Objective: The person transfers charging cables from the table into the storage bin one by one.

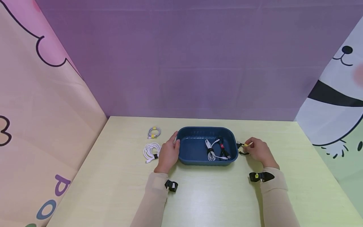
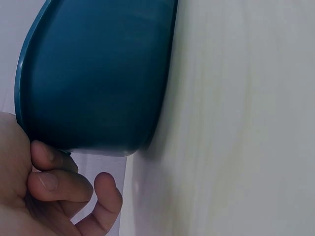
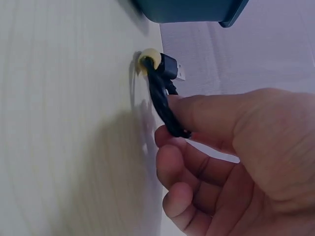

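Note:
At the left end of a dark blue plastic tray (image 1: pixel 195 163), my left hand (image 1: pixel 168 154) holds its rim and end wall. The left wrist view shows that hand's curled fingers (image 2: pixel 61 184) beside the tray's outer wall (image 2: pixel 98 83). Just off the tray's right end, my right hand (image 1: pixel 259 151) pinches a coiled black USB cable (image 3: pixel 165 105) between thumb and fingers. A yellow tie (image 3: pixel 149 60) wraps the coil, and a USB plug (image 3: pixel 169 67) sticks out past it. Inside the tray lie a bundled white cable (image 1: pixel 211 154) and a black cable (image 1: pixel 224 152) with a red tag.
Left of the tray, two coils lie on the pale wooden table (image 1: pixel 210 195): a white cable (image 1: pixel 151 150) with a black tie and a light grey cable (image 1: pixel 154 132) with yellow ties. A purple backdrop (image 1: pixel 181 63) rises behind the table; printed panels flank it.

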`<action>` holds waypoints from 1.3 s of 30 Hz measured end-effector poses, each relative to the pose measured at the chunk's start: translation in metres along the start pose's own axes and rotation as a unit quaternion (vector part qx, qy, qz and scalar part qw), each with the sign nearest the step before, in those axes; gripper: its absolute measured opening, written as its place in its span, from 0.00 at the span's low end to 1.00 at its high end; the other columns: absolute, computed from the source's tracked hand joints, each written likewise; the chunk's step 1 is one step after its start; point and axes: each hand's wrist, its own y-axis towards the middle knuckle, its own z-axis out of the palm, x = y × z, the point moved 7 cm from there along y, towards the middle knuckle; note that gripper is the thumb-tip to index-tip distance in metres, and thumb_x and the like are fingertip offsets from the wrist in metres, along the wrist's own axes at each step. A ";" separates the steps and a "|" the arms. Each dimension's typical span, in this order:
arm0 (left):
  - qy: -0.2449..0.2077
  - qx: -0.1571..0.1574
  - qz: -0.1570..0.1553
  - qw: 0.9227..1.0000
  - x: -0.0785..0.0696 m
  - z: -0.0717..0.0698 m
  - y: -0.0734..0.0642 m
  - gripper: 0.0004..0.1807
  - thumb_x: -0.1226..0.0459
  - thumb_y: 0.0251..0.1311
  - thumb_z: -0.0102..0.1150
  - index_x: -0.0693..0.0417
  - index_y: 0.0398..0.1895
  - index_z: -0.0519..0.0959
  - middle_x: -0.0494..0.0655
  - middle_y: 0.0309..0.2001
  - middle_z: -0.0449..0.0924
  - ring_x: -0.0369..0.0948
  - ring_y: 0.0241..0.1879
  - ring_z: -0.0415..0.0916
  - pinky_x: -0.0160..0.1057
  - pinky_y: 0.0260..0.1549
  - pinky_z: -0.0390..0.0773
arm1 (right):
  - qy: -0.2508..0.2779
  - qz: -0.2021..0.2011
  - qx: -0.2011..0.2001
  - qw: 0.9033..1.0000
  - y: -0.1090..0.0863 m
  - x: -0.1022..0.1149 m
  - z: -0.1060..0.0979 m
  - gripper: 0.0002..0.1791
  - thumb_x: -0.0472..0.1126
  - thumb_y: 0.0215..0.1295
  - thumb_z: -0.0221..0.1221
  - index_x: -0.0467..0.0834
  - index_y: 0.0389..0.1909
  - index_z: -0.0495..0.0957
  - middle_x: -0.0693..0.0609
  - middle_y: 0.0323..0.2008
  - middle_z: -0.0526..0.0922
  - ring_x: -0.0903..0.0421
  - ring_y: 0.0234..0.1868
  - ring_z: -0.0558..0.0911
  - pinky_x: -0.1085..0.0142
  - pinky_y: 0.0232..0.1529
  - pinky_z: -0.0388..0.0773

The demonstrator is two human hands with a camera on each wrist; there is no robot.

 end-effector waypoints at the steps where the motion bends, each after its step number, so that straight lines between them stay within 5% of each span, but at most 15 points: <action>1: 0.000 0.000 -0.001 1.000 0.000 0.000 0.000 0.26 0.60 0.77 0.50 0.53 0.75 0.69 0.41 0.13 0.64 0.37 0.13 0.60 0.35 0.16 0.59 | -0.001 -0.001 -0.001 1.000 0.000 0.000 -0.001 0.13 0.40 0.68 0.62 0.35 0.46 0.79 0.40 0.36 0.86 0.47 0.36 0.82 0.61 0.36 0.72; 39: -0.008 -0.007 0.003 1.000 0.002 0.001 0.002 0.25 0.61 0.77 0.50 0.53 0.75 0.69 0.41 0.13 0.64 0.37 0.12 0.60 0.35 0.15 0.58 | 0.023 0.009 -0.068 0.997 -0.006 0.006 -0.023 0.15 0.41 0.73 0.59 0.34 0.51 0.81 0.39 0.37 0.83 0.49 0.32 0.78 0.63 0.30 0.69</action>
